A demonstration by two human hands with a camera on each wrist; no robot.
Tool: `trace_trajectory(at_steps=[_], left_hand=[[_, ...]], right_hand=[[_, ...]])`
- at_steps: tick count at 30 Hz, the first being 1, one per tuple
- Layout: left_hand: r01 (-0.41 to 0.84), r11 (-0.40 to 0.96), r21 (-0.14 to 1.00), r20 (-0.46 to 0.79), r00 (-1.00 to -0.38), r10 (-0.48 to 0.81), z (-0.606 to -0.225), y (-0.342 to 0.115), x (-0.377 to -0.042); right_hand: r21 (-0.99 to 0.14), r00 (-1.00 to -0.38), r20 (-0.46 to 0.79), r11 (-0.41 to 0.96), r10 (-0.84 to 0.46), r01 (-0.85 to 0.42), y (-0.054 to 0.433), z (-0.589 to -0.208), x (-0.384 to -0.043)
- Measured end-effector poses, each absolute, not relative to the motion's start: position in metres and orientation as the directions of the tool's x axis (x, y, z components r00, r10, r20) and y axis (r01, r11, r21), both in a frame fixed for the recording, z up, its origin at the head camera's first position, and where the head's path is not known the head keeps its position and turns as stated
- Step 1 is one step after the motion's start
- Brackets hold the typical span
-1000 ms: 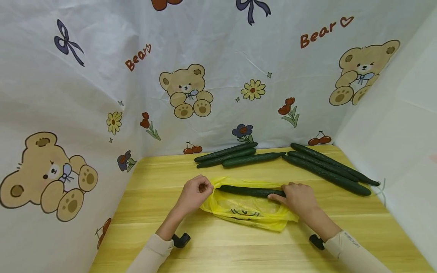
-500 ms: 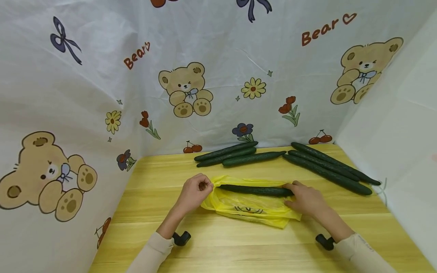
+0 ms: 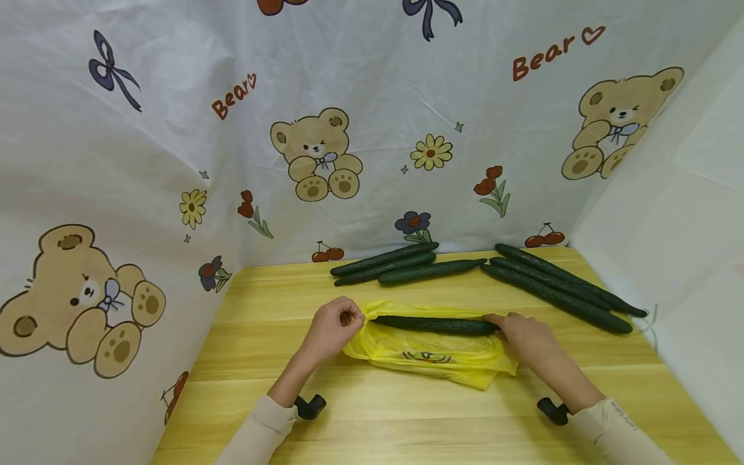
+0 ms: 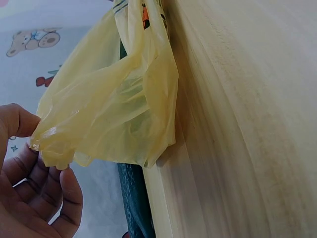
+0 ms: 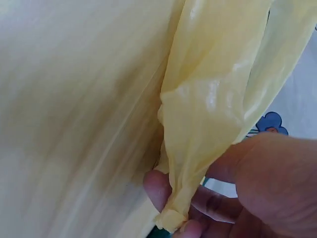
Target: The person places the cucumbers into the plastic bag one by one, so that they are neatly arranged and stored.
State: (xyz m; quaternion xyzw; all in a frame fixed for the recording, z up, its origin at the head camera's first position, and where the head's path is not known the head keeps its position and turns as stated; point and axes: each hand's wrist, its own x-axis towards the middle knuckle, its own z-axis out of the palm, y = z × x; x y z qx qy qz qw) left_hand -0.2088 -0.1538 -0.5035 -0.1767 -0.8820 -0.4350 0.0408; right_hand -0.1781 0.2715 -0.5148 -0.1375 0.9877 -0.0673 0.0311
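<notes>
A yellow plastic bag [image 3: 401, 357] lies on the table with its mouth spread, and a long dark green cucumber [image 3: 438, 325] rests inside it, visible through the opening. My left hand [image 3: 332, 328] pinches the bag's gathered left end; the left wrist view shows the thin plastic bunched at the thumb and fingertips [image 4: 71, 186]. At the other end my right hand [image 3: 527, 341] holds the bag's right side near the cucumber's tip. Bunched plastic sits between its fingers in the right wrist view, where the cucumber is mostly hidden behind the bag [image 5: 208, 99].
Behind the bag, several cucumbers lie loose: one group at back centre [image 3: 433, 271] and another slanting at back right [image 3: 555, 297]. A white cloth printed with bears [image 3: 372, 97] rises along the table's back and left. Pale wood table [image 3: 372, 420] shows in front.
My right hand has let go of the cucumber, moved a little right and taken hold of the bag's right end. More of the cucumber's right tip shows. The left hand stays nearly still.
</notes>
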Motion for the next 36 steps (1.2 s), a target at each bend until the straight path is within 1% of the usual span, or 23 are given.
trace_trajectory(at_steps=[3,10,14,19,24,27,31,36], left_hand=[[0.352,0.558,0.752,0.230,-0.932,0.278,-0.504,-0.153,-0.209],[0.349,0.556,0.755,0.232,-0.934,0.273,-0.503,-0.151,-0.210],[0.344,0.554,0.758,0.228,-0.936,0.269,-0.504,-0.150,-0.211],[0.338,0.548,0.766,0.221,-0.937,0.270,-0.505,-0.150,-0.211],[0.333,0.541,0.772,0.211,-0.938,0.276,-0.506,-0.149,-0.211],[0.325,0.537,0.778,0.200,-0.939,0.278,-0.507,-0.150,-0.210],[0.323,0.537,0.779,0.199,-0.940,0.277,-0.507,-0.151,-0.209],[0.341,0.534,0.774,0.210,-0.933,0.291,-0.508,-0.151,-0.212]], right_hand=[[-0.121,-0.962,0.002,0.955,-0.273,-0.271,0.273,-0.518,-0.176],[-0.139,-0.958,0.123,0.951,-0.261,-0.277,0.275,-0.524,-0.170],[-0.166,-0.959,0.141,0.949,-0.247,-0.269,0.278,-0.520,-0.169],[-0.271,-0.964,0.129,0.927,-0.232,-0.259,0.284,-0.512,-0.168],[-0.477,-0.957,0.162,0.830,-0.240,-0.289,0.299,-0.507,-0.165],[-0.556,-0.955,0.174,0.777,-0.240,-0.296,0.314,-0.508,-0.163],[-0.551,-0.952,0.230,0.779,-0.202,-0.298,0.338,-0.513,-0.163],[-0.538,-0.951,0.292,0.806,-0.097,-0.247,0.374,-0.522,-0.162]])
